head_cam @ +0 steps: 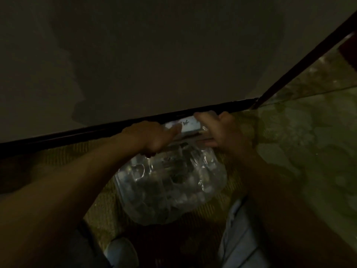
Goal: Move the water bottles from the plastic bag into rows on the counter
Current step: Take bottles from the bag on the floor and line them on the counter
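Observation:
The scene is dim. A clear plastic bag (170, 182) bulging with several water bottles hangs low in the middle of the head view, above the floor. My left hand (152, 137) and my right hand (226, 130) both grip the bag's top, side by side, just below the counter's dark front edge (81, 134). Between the hands a pale label or strip (190, 124) shows. The bottles inside are blurred together; single ones cannot be made out.
The counter top (154, 55) is a wide, plain grey surface filling the upper view. A greenish patterned surface (309, 142) lies to the right. Below are a ribbed mat (100, 161), my legs and a light shoe (121, 252).

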`<state>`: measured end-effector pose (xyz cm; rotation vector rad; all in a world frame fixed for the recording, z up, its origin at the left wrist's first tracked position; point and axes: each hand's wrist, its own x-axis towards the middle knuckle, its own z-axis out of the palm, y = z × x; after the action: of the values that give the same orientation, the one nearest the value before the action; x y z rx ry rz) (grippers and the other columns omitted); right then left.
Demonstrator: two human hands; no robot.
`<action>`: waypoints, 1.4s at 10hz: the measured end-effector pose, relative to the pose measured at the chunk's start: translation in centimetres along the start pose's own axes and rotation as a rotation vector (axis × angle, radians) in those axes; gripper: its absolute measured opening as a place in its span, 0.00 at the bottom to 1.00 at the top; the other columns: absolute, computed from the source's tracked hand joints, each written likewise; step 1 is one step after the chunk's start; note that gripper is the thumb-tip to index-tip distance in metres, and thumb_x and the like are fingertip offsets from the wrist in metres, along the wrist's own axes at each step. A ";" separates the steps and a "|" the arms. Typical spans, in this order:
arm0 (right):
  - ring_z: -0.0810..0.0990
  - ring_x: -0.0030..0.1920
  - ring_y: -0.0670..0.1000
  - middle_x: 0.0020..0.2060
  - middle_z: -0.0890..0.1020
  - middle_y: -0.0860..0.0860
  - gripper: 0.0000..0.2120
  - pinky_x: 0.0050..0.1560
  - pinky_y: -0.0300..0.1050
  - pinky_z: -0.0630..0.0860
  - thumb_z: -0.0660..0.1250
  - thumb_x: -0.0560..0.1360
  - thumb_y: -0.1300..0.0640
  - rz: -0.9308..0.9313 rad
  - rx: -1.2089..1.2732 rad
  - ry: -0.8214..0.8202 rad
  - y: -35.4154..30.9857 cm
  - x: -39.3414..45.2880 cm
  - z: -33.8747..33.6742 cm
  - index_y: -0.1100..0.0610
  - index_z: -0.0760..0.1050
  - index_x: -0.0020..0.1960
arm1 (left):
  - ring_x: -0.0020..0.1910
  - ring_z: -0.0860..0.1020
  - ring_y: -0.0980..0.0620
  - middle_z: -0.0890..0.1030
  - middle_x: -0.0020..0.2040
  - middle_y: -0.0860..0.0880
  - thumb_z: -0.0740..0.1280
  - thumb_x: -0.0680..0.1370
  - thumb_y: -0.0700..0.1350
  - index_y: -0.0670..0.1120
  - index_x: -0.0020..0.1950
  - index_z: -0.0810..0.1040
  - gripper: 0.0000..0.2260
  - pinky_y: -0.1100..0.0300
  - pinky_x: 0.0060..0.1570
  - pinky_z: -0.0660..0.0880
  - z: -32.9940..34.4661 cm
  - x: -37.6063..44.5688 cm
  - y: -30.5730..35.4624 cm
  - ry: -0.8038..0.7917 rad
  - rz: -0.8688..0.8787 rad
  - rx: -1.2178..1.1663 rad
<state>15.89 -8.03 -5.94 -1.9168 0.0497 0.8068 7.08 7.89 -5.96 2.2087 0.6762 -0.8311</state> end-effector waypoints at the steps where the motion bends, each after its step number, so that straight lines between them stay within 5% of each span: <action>1: 0.87 0.42 0.53 0.49 0.84 0.55 0.19 0.38 0.45 0.82 0.68 0.75 0.46 0.122 0.189 -0.181 -0.1 -0.7 0.4 0.56 0.75 0.60 | 0.44 0.82 0.47 0.83 0.46 0.43 0.48 0.76 0.72 0.44 0.51 0.77 0.34 0.58 0.38 0.76 0.2 0.0 0.2 -0.055 -0.061 -0.460; 2: 0.84 0.51 0.57 0.54 0.84 0.59 0.14 0.51 0.54 0.82 0.67 0.77 0.52 0.232 0.340 -0.463 0.7 -1.6 1.9 0.57 0.76 0.59 | 0.43 0.83 0.48 0.83 0.46 0.43 0.61 0.77 0.65 0.46 0.55 0.77 0.24 0.59 0.36 0.77 1.1 0.7 0.1 -0.070 -0.094 -1.072; 3: 0.82 0.55 0.58 0.57 0.83 0.60 0.17 0.57 0.58 0.79 0.68 0.76 0.56 0.212 0.295 -0.651 2.4 -1.8 3.8 0.59 0.73 0.64 | 0.42 0.85 0.46 0.85 0.45 0.41 0.69 0.77 0.51 0.42 0.54 0.77 0.14 0.57 0.38 0.80 1.5 2.0 -0.4 -0.037 -0.115 -1.443; 4: 0.82 0.58 0.59 0.56 0.83 0.59 0.19 0.59 0.56 0.77 0.64 0.78 0.47 0.215 0.176 -0.773 3.1 -0.4 3.9 0.57 0.74 0.64 | 0.45 0.83 0.44 0.83 0.50 0.40 0.72 0.75 0.45 0.40 0.60 0.77 0.17 0.53 0.39 0.80 0.7 1.5 -1.0 0.112 -0.145 -1.399; 5: 0.82 0.54 0.56 0.53 0.83 0.59 0.12 0.57 0.51 0.78 0.60 0.81 0.51 0.111 -0.197 -0.625 4.3 2.1 4.5 0.57 0.77 0.56 | 0.39 0.82 0.49 0.83 0.47 0.43 0.74 0.73 0.44 0.43 0.55 0.78 0.13 0.59 0.31 0.77 0.0 0.6 -1.6 0.298 -0.082 -1.079; 6: 0.79 0.56 0.53 0.52 0.79 0.52 0.11 0.59 0.47 0.76 0.68 0.76 0.55 -0.192 -1.016 -0.577 7.8 4.3 6.5 0.54 0.76 0.57 | 0.39 0.82 0.50 0.83 0.46 0.44 0.74 0.73 0.43 0.46 0.50 0.77 0.09 0.60 0.30 0.79 -0.1 -0.5 -1.9 0.270 -0.021 -0.988; 7: 0.76 0.63 0.58 0.64 0.76 0.56 0.26 0.65 0.51 0.72 0.70 0.74 0.54 -0.226 -1.408 -0.591 11.1 5.7 8.4 0.56 0.69 0.70 | 0.46 0.84 0.45 0.83 0.50 0.43 0.77 0.69 0.46 0.46 0.54 0.77 0.16 0.48 0.47 0.82 0.4 -1.0 -2.1 0.190 -0.005 -0.918; 8: 0.74 0.65 0.59 0.67 0.73 0.59 0.22 0.64 0.53 0.72 0.68 0.76 0.60 -0.304 -1.546 -0.511 12.2 6.1 9.9 0.60 0.69 0.69 | 0.50 0.83 0.44 0.83 0.54 0.43 0.78 0.65 0.51 0.44 0.62 0.77 0.28 0.46 0.54 0.80 0.8 -1.4 -2.0 0.137 -0.031 -0.801; 10: 0.70 0.68 0.64 0.68 0.71 0.64 0.18 0.69 0.60 0.67 0.52 0.84 0.60 -0.394 -1.672 -0.323 14.1 5.9 11.7 0.65 0.67 0.70 | 0.50 0.82 0.46 0.81 0.54 0.45 0.77 0.69 0.49 0.45 0.64 0.74 0.26 0.47 0.54 0.80 1.3 -1.9 -2.4 0.182 -0.018 -0.728; 14: 0.70 0.69 0.61 0.69 0.72 0.60 0.17 0.68 0.53 0.65 0.59 0.81 0.60 -0.501 -1.633 -0.397 15.3 7.4 8.4 0.62 0.71 0.69 | 0.50 0.82 0.46 0.82 0.54 0.46 0.78 0.67 0.52 0.46 0.60 0.75 0.25 0.46 0.53 0.81 1.1 -2.8 -3.1 0.215 0.008 -0.714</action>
<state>11.70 -6.36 -24.35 -2.8835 -1.7261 0.9022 2.78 8.39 -5.85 1.6487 0.8987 -0.2711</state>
